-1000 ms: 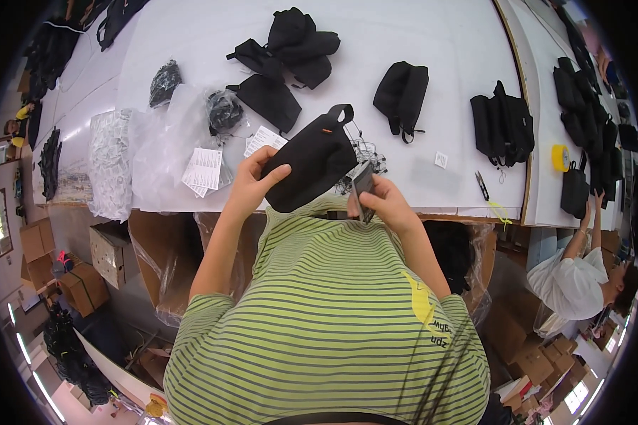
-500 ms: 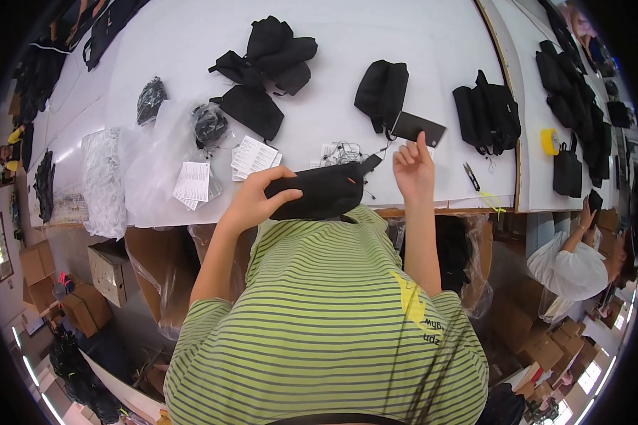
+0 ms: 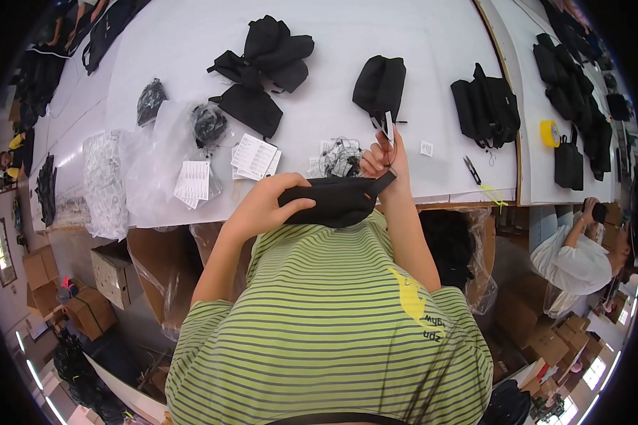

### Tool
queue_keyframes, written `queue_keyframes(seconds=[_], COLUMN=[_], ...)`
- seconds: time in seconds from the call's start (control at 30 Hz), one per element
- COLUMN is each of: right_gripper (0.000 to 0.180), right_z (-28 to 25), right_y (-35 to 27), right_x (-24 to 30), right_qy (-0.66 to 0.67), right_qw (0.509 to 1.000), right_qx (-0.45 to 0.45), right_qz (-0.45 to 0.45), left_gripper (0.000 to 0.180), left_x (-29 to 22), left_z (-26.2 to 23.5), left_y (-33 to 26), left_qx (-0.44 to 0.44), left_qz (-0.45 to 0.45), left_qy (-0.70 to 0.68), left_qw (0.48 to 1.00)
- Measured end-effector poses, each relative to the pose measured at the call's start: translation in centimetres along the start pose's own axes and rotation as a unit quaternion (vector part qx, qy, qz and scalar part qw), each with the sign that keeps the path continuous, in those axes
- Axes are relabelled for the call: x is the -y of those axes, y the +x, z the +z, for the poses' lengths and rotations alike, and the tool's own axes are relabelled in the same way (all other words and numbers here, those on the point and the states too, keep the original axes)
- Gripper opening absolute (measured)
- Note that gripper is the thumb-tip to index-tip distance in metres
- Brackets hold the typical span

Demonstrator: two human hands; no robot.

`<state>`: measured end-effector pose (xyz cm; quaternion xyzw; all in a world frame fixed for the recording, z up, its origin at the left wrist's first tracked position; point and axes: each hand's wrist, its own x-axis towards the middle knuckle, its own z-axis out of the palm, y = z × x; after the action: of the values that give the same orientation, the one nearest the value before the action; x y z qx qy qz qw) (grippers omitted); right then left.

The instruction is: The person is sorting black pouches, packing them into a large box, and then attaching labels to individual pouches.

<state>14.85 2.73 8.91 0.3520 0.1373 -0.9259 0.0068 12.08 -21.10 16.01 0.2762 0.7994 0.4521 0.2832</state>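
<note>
My left hand [image 3: 271, 203] is closed on the left end of a black fabric pouch [image 3: 340, 204], held at the table's near edge against my striped shirt. A short black strap loop [image 3: 384, 183] sticks up from the pouch's right end, with a small orange mark near it. My right hand [image 3: 385, 161] is raised just beyond that loop, pinching a hang tag [image 3: 388, 127] seen nearly edge-on. A thin dark string runs by the right fingers toward the loop; whether it is fastened there I cannot make out.
Tangled black tag strings [image 3: 342, 157] and stacks of white printed cards [image 3: 255, 156] lie beyond my hands. More black pouches [image 3: 379, 85] sit farther off. Thread snips [image 3: 472, 170] and a yellow tape roll [image 3: 549, 133] are to the right; clear plastic bags [image 3: 164, 152] are left.
The hang tag has turned from its dark flat face to nearly edge-on. My right hand has moved left, closer to the pouch. The pouch has shifted slightly right in my left hand.
</note>
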Motion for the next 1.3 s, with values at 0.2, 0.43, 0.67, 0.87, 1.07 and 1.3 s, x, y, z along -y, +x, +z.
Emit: queue_keyframes(seconds=[0.2, 0.43, 0.67, 0.87, 1.07, 1.3], right_gripper=[0.035, 0.042, 0.032, 0.028, 0.037, 0.035], right_z=[0.1, 0.1, 1.4, -0.9, -1.5, -2.6], right_y=[-0.4, -1.6, -7.7, -9.4, -11.3, -11.8], right_x=[0.3, 4.4, 3.4, 3.2, 4.2, 3.1], right_qy=[-0.049, -0.424, -0.868, -0.853, -0.867, -0.851], right_qw=[0.997, 0.828, 0.451, 0.484, 0.484, 0.494], right_qx=[-0.019, -0.05, 0.097, 0.104, -0.03, 0.011], right_qz=[-0.052, -0.362, -0.184, -0.165, -0.112, -0.176], left_gripper=[0.026, 0.023, 0.02, 0.018, 0.019, 0.02], left_x=[-0.5, -0.6, -1.6, -2.0, -2.2, -2.4], left_z=[0.2, 0.6, 4.1, 4.7, 5.8, 6.1], left_y=[-0.1, 1.4, 3.6, 5.0, 6.6, 7.7], left_qx=[0.004, 0.038, 0.014, 0.224, 0.144, 0.213], left_qz=[0.007, 0.071, 0.232, 0.103, 0.287, 0.313], left_qy=[0.005, 0.12, 0.151, 0.124, 0.113, 0.091], left_qw=[1.0, 0.99, 0.961, 0.961, 0.94, 0.921])
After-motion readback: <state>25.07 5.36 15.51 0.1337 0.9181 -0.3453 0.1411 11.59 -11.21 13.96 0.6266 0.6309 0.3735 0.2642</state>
